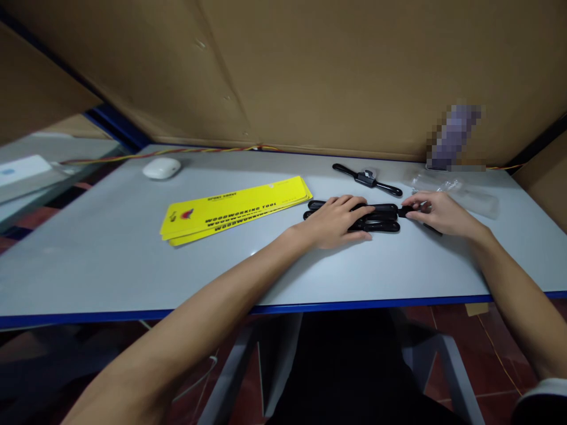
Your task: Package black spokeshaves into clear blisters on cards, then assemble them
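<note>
My left hand [334, 223] lies over a group of black spokeshaves [383, 226] side by side on the table, its fingers stretched across them and its thumb along the near side. The middles of these tools are partly hidden under the palm. Just right of their handle ends, my right hand [436, 213] pinches another black spokeshave [432, 228], mostly covered by the fingers. Farther back, a single black spokeshave [367, 177] rests alone, with a bit of clear wrapping at its middle.
Yellow cards [239, 206] printed "WOODWORKING TOOL" lie overlapped on the left. A white computer mouse [162, 168] sits behind them. Clear plastic bags [473, 198] lie at the right, before a blurred-out purple object [454, 139]. A cardboard wall [310, 77] closes the back.
</note>
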The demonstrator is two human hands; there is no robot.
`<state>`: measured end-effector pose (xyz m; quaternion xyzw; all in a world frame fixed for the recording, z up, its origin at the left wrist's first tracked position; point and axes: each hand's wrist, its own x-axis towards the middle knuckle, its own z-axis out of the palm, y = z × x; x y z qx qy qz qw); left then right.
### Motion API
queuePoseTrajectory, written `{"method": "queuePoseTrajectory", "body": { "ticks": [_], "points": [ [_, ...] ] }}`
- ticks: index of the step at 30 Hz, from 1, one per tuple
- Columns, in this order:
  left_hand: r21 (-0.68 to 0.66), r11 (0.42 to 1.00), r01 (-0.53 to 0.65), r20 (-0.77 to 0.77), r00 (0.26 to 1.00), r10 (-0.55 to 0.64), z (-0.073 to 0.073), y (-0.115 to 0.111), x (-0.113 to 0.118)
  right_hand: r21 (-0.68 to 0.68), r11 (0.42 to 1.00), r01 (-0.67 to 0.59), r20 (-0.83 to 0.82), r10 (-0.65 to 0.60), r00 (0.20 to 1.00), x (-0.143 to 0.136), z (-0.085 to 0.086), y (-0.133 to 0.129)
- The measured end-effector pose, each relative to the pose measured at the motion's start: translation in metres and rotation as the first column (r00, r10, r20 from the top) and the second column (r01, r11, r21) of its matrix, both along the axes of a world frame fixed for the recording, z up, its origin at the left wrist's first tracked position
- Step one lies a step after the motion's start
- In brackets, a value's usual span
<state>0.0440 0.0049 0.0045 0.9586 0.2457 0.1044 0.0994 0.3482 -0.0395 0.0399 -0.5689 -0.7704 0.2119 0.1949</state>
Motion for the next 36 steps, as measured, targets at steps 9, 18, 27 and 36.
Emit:
{"method": "queuePoseTrajectory", "body": {
  "ticks": [9,18,27,36],
  "points": [
    [0.001,1.0,-0.005,-0.015,1.0,0.005,0.002,-0.001,0.0,-0.002,1.0,-0.028,0.079,0.028,0.996,0.008,0.001,0.001],
    [-0.003,1.0,0.0,-0.007,1.0,0.0,0.0,0.001,0.0,0.002,1.0,-0.017,0.111,0.017,0.994,0.015,0.006,-0.002],
    [-0.007,1.0,-0.002,-0.008,1.0,0.002,0.003,-0.001,0.001,0.032,0.995,-0.09,0.129,0.086,0.988,0.013,0.006,-0.004],
    [0.005,1.0,-0.006,-0.023,1.0,0.006,0.002,-0.001,0.001,0.092,0.995,-0.046,0.166,0.03,0.986,0.013,0.0,-0.001]
  ]
}}
